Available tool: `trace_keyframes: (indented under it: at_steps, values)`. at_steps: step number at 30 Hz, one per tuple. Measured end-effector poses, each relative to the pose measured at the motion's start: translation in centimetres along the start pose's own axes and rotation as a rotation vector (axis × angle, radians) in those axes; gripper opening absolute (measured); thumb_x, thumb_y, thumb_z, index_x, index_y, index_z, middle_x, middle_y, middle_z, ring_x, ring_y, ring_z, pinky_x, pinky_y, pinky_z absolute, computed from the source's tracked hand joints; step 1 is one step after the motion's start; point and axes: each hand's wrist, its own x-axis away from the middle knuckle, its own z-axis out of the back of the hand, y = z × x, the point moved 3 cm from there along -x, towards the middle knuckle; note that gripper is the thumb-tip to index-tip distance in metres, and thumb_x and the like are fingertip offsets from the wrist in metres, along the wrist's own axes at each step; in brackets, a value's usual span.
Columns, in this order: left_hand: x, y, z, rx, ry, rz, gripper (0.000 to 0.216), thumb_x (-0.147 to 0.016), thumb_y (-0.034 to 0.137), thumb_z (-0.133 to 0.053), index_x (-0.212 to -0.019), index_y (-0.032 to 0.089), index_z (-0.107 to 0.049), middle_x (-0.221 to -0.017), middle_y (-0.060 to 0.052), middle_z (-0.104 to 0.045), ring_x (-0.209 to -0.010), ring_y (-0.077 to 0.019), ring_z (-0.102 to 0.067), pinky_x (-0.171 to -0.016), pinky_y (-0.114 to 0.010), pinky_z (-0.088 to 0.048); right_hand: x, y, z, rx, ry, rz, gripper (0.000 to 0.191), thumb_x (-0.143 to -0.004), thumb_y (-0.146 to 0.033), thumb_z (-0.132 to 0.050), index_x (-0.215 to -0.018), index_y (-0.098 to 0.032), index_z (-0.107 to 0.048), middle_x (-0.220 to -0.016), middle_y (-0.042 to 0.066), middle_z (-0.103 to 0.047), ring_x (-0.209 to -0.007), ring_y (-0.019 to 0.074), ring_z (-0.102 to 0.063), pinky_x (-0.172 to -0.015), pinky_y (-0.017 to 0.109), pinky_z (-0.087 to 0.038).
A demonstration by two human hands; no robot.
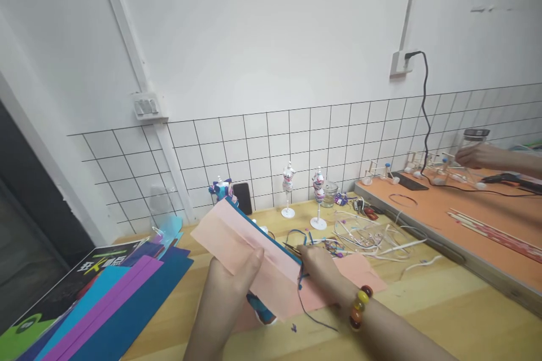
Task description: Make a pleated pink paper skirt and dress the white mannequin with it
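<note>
My left hand (231,285) grips a folded pink paper sheet (237,240) from below, thumb on top; a teal sheet edge (262,237) shows behind it. My right hand (319,268), with a beaded bracelet (359,304) on the wrist, pinches the paper's right edge, where a thin dark blue strip (302,299) dangles. Another pink sheet (359,273) lies flat on the wooden table (444,316) under my right hand. Something blue and white (262,311) pokes out beneath the held paper.
Coloured paper sheets (114,304) fan out at the left. Two small mannequin figures (288,189), a glass jar (329,194), a clear plastic tray (368,234) and white cords sit at the back. On the orange table (466,208) at right another person's hand (476,155) works by stick models.
</note>
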Motion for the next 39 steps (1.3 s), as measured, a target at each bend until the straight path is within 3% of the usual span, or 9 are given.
trace_keyframes:
  at_steps: [3,6,10,13,16,23,29,34,39]
  values:
    - [-0.1,-0.3,0.0,0.023,0.006,0.005,0.034,-0.063,0.045,-0.070,-0.078,0.014,-0.066,-0.070,-0.008,-0.071,-0.072,-0.0276,-0.067,-0.058,-0.031,-0.052,0.4,1.6,1.5,-0.273,0.118,-0.108,0.023,-0.086,-0.021,-0.043,-0.088,-0.016,-0.066,-0.082,0.011,-0.070,-0.083,0.0238,-0.064,-0.069,0.029,-0.045]
    - [-0.3,-0.6,-0.1,0.053,0.025,0.032,0.033,-0.063,0.046,-0.070,-0.071,0.015,-0.063,-0.061,-0.006,-0.068,-0.062,-0.0259,-0.066,-0.053,-0.031,-0.051,1.2,2.8,2.8,-0.539,0.205,-0.171,0.039,-0.087,-0.041,-0.039,-0.101,-0.015,-0.064,-0.096,0.012,-0.070,-0.090,0.0258,-0.064,-0.067,0.031,-0.048]
    - [-0.5,-0.6,-0.2,0.116,0.135,-0.048,0.042,-0.059,0.043,-0.074,-0.087,0.014,-0.065,-0.083,-0.009,-0.071,-0.084,-0.0280,-0.066,-0.071,-0.034,-0.053,2.5,3.7,3.5,-0.753,0.197,-0.216,0.059,-0.082,-0.059,-0.036,-0.102,-0.011,-0.062,-0.091,0.011,-0.069,-0.073,0.0203,-0.066,-0.057,0.028,-0.050]
    - [-0.8,-0.9,-0.2,0.117,0.176,-0.069,0.044,-0.060,0.045,-0.073,-0.089,0.013,-0.065,-0.088,-0.010,-0.071,-0.092,-0.0299,-0.064,-0.080,-0.037,-0.052,3.4,4.2,3.7,-0.724,0.107,-0.231,0.043,-0.081,-0.049,-0.043,-0.083,-0.013,-0.066,-0.066,0.005,-0.065,-0.053,0.0161,-0.060,-0.047,0.025,-0.044]
    - [-1.1,-1.3,-0.1,0.109,0.193,-0.087,0.045,-0.058,0.047,-0.073,-0.087,0.013,-0.066,-0.086,-0.011,-0.071,-0.095,-0.0322,-0.063,-0.083,-0.040,-0.051,4.2,5.1,4.5,-0.564,0.037,-0.239,0.025,-0.079,-0.029,-0.046,-0.068,-0.016,-0.064,-0.051,0.000,-0.057,-0.050,0.0161,-0.056,-0.049,0.024,-0.040]
    - [-1.1,-1.2,-0.2,0.122,0.235,-0.101,0.046,-0.056,0.046,-0.075,-0.086,0.013,-0.067,-0.087,-0.011,-0.071,-0.094,-0.0316,-0.064,-0.083,-0.039,-0.051,5.9,7.0,7.0,-0.166,-0.012,-0.277,0.022,-0.074,-0.008,-0.047,-0.059,-0.016,-0.061,-0.071,0.013,-0.065,-0.073,0.0274,-0.062,-0.061,0.031,-0.036]
    - [-1.0,-1.1,-0.4,0.146,0.257,-0.101,0.044,-0.057,0.043,-0.075,-0.089,0.013,-0.066,-0.092,-0.011,-0.071,-0.098,-0.0319,-0.063,-0.085,-0.039,-0.051,6.4,6.9,8.0,-0.161,-0.007,-0.239,0.019,-0.079,-0.020,-0.048,-0.065,-0.020,-0.061,-0.072,0.008,-0.067,-0.070,0.0224,-0.062,-0.059,0.027,-0.036]
    - [-1.0,-1.3,-0.1,0.187,0.227,-0.083,0.042,-0.057,0.041,-0.076,-0.088,0.013,-0.067,-0.088,-0.009,-0.072,-0.104,-0.0335,-0.060,-0.087,-0.039,-0.051,6.7,6.6,7.7,-0.255,0.058,-0.235,0.026,-0.081,-0.032,-0.046,-0.058,-0.020,-0.051,-0.063,0.005,-0.061,-0.063,0.0213,-0.058,-0.055,0.027,-0.035]
    - [0.1,-1.7,-2.0,0.431,0.021,0.140,0.045,-0.059,0.035,-0.077,-0.098,0.015,-0.065,-0.090,-0.007,-0.073,-0.092,-0.0290,-0.066,-0.078,-0.036,-0.054,7.2,5.2,7.8,-0.580,0.033,-0.235,0.033,-0.084,-0.049,-0.040,-0.069,-0.020,-0.048,-0.054,-0.003,-0.048,-0.050,0.0146,-0.052,-0.048,0.024,-0.037]
